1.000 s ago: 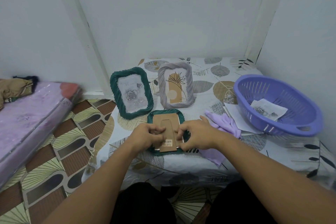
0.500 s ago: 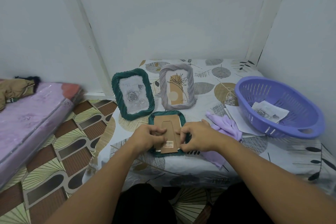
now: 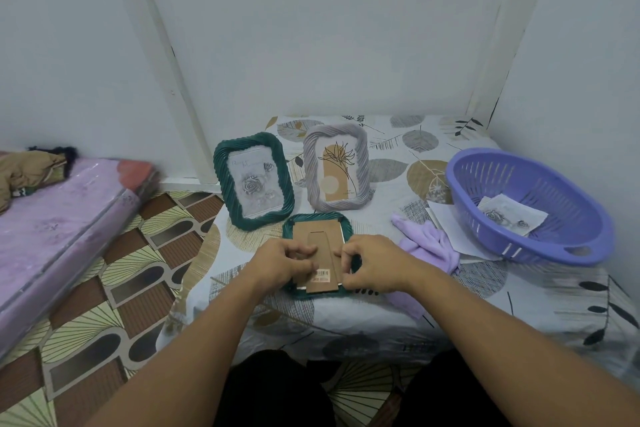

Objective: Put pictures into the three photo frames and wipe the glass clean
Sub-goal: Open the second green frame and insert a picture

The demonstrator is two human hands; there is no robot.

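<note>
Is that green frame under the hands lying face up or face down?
Face down. The green frame lies flat on the table with its brown cardboard back and folded stand upward; left hand and right hand work at its sides.

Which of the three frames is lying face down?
The green frame under both hands, cardboard back up. The other green frame and grey frame stand upright.

Soft, even, cool-toned indoor light fills the scene, rather dim, with only faint shadows and no harsh glare. Wide-angle distortion bends the wall lines near the edges, and the corners and nearest forearms look slightly soft and smeared.
</note>
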